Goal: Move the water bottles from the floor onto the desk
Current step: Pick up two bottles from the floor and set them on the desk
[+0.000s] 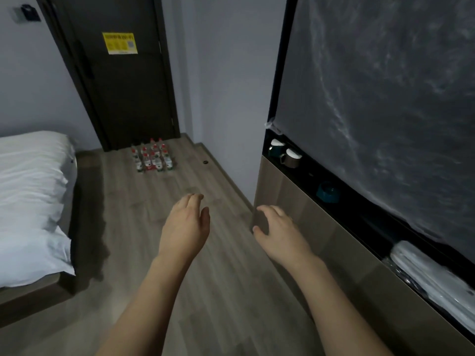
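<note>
Reaching forward, left hand (186, 222) and right hand (276, 227) hang relaxed, holding nothing. Bottles (152, 157) stand clustered on the floor (205, 278) by the door (123, 86), well apart; best to walk close, crouch, then grasp each body upright.

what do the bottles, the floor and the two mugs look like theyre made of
Bottles: probably clear plastic, since the bodies look see-through, with red caps and printed labels; too small to be sure.
Floor: wood or wood-look laminate, matte, with grey-brown planks showing grain and seams.
Mugs: likely glazed ceramic, dark outside, white inside, with a slight sheen at the rims.
</note>
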Demonstrator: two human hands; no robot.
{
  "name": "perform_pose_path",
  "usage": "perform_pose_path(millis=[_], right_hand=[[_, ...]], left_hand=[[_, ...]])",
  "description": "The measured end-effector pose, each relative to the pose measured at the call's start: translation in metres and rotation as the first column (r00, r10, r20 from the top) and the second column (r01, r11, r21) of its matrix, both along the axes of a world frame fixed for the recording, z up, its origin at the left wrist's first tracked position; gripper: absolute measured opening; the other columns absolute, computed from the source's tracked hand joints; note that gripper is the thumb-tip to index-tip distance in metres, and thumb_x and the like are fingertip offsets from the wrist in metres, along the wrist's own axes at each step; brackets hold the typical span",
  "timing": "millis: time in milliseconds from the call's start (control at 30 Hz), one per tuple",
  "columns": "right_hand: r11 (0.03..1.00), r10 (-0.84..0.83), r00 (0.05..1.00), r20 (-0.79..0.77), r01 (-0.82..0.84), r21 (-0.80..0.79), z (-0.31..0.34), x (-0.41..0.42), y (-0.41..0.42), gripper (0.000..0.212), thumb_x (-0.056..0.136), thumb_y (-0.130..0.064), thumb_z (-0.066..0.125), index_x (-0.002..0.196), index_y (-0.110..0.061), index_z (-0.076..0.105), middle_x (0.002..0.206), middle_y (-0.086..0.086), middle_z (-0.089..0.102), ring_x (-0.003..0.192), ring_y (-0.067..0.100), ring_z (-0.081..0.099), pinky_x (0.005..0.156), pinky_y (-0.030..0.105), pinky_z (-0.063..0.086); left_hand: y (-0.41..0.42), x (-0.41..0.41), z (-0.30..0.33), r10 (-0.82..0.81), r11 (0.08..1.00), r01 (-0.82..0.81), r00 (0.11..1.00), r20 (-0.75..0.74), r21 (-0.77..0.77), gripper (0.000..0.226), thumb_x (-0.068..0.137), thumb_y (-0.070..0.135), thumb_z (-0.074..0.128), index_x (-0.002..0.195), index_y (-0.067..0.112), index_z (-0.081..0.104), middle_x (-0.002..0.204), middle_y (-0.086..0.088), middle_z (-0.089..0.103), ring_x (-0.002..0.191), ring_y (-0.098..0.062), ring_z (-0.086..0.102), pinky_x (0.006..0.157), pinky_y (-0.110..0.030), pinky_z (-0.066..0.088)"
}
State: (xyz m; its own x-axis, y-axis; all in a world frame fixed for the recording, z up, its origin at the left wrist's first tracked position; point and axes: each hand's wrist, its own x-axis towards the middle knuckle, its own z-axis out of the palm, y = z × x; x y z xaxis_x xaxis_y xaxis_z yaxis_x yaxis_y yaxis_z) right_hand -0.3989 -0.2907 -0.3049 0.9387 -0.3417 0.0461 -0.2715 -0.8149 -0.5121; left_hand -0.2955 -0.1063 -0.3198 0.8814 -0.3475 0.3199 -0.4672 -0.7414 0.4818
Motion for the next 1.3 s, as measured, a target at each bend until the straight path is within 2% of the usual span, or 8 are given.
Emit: perform_pose_path(millis=[233, 500, 700, 900, 1033, 1167, 1300], right_hand=[[0.999, 0.037, 0.999, 0.011, -0.037, 0.025, -0.015, 0.142, -0.010, 0.050, 0.093, -0.029, 0.055, 0.140, -0.018, 0.044, 0.142, 0.000, 0.044, 0.129, 0.023, 0.044, 0.103, 0.034, 0.037], [0.995, 0.092, 0.995, 0.043, -0.094, 0.046, -0.002, 0.298, -0.030, 0.050, 0.094, -0.031, 0.052, 0.142, -0.019, 0.041, 0.142, -0.001, 0.043, 0.125, 0.021, 0.047, 0.100, 0.036, 0.042], [0.990, 0.143, 0.989, 0.038, -0.144, 0.006, 0.000, 0.396, -0.022, 0.051, 0.094, -0.030, 0.054, 0.142, -0.015, 0.043, 0.143, 0.004, 0.044, 0.128, 0.022, 0.045, 0.104, 0.034, 0.038], [0.986, 0.163, 0.986, -0.011, -0.164, -0.027, -0.012, 0.504, -0.001, 0.053, 0.094, -0.029, 0.054, 0.143, -0.014, 0.042, 0.144, 0.005, 0.043, 0.130, 0.023, 0.045, 0.106, 0.033, 0.036], [0.983, 0.180, 0.983, 0.016, -0.180, -0.037, -0.007, 0.597, 0.025, 0.052, 0.093, -0.028, 0.054, 0.142, -0.015, 0.043, 0.143, 0.004, 0.045, 0.128, 0.023, 0.046, 0.105, 0.033, 0.037], [0.983, 0.185, 0.982, 0.034, -0.184, -0.023, -0.001, 0.684, 0.054, 0.052, 0.092, -0.029, 0.055, 0.141, -0.016, 0.044, 0.143, 0.002, 0.045, 0.128, 0.021, 0.046, 0.104, 0.032, 0.038], [0.985, 0.170, 0.985, 0.021, -0.169, -0.028, -0.007, 0.747, 0.066, 0.053, 0.092, -0.029, 0.055, 0.141, -0.015, 0.045, 0.144, 0.003, 0.045, 0.129, 0.021, 0.046, 0.104, 0.030, 0.037]], left_hand=[[-0.008, 0.135, -0.018, 0.022, 1.000, -0.022, 1.000, -0.018, 0.021, 0.037, 0.099, 0.023, 0.054, 0.132, 0.007, 0.056, 0.131, -0.011, 0.060, 0.120, -0.031, 0.055, 0.096, -0.039, 0.044], [-0.022, 0.283, 0.011, 0.054, 0.997, -0.056, 0.998, 0.042, 0.045, 0.037, 0.099, 0.027, 0.052, 0.132, 0.009, 0.057, 0.129, -0.009, 0.061, 0.117, -0.027, 0.057, 0.093, -0.037, 0.047], [-0.013, 0.376, 0.005, 0.098, 0.994, -0.097, 0.995, -0.023, 0.039, 0.038, 0.100, 0.027, 0.052, 0.133, 0.009, 0.056, 0.131, -0.008, 0.059, 0.118, -0.027, 0.056, 0.092, -0.037, 0.046], [0.008, 0.485, -0.010, 0.100, 0.995, -0.100, 0.994, -0.042, 0.015, 0.038, 0.099, 0.027, 0.052, 0.133, 0.009, 0.055, 0.129, -0.008, 0.060, 0.116, -0.026, 0.057, 0.090, -0.038, 0.047], [0.034, 0.573, -0.005, 0.108, 0.994, -0.108, 0.994, 0.002, 0.011, 0.035, 0.099, 0.026, 0.052, 0.130, 0.009, 0.057, 0.123, -0.008, 0.061, 0.111, -0.025, 0.058, 0.089, -0.037, 0.048], [0.060, 0.658, 0.006, 0.125, 0.992, -0.124, 0.992, 0.027, -0.017, 0.029, 0.099, 0.025, 0.053, 0.124, 0.011, 0.059, 0.115, -0.006, 0.062, 0.103, -0.022, 0.060, 0.079, -0.033, 0.047], [0.072, 0.721, 0.002, 0.131, 0.991, -0.131, 0.991, 0.004, -0.030, 0.032, 0.100, 0.028, 0.051, 0.127, 0.013, 0.058, 0.117, -0.005, 0.061, 0.104, -0.022, 0.059, 0.081, -0.032, 0.047]])
